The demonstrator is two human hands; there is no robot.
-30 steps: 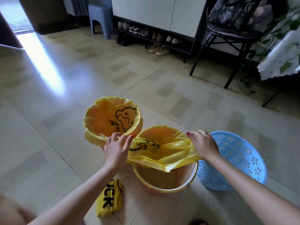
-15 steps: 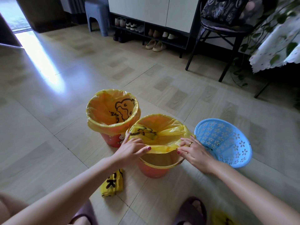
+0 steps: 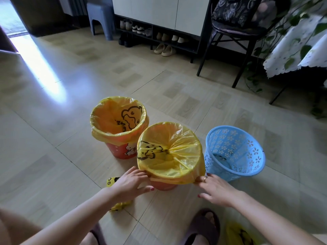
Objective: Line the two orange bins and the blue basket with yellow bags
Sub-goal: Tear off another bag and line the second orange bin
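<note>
Left hand (image 3: pixel 131 183) and right hand (image 3: pixel 215 189) pinching the turned-down edge of the thin yellow plastic bag (image 3: pixel 169 152) over the near round orange plastic bin (image 3: pixel 163 185). Folded yellow bag pack (image 3: pixel 111 181) on the tiled floor (image 3: pixel 53 165) under the left wrist, lettering unreadable. Beside right, unlined blue perforated plastic basket (image 3: pixel 235 152). Behind left, lined far orange bin (image 3: pixel 122 149), duck outline printed inside. Beyond, dark metal chair (image 3: pixel 235 32) and shoe rack (image 3: pixel 159 32).

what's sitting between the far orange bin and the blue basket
The near orange bin, its yellow bag stretched over the rim, stands between the far orange bin and blue basket in the head view.
</note>
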